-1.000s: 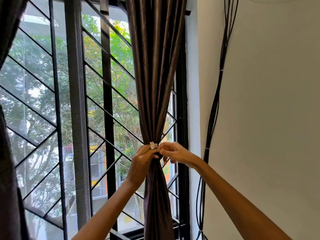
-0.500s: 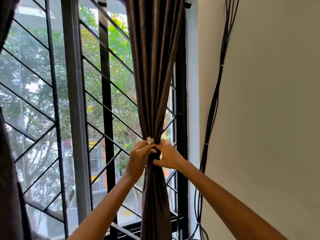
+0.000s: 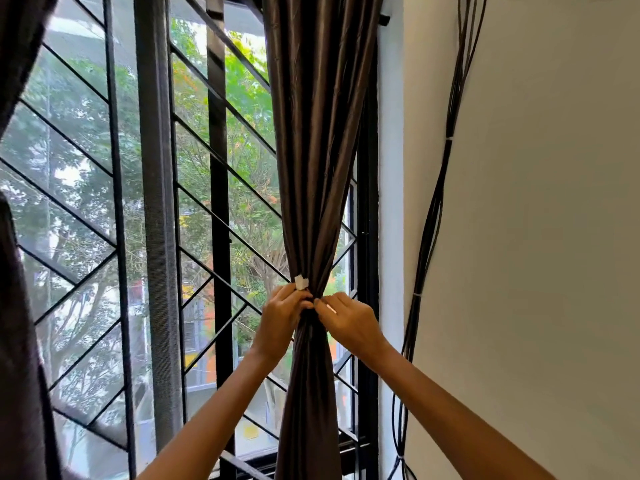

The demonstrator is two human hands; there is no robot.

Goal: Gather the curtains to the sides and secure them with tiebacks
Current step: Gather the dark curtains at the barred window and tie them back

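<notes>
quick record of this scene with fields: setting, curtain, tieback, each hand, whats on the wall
setting: barred window beside a plain wall
curtain: brown curtain bunched into a narrow waist at the window's right side
tieback: mostly hidden by the fingers; a small white tab sticks up at the waist
left hand: left hand grips the waist
right hand: right hand pinches at the waist
wall: black cables run down it
</notes>
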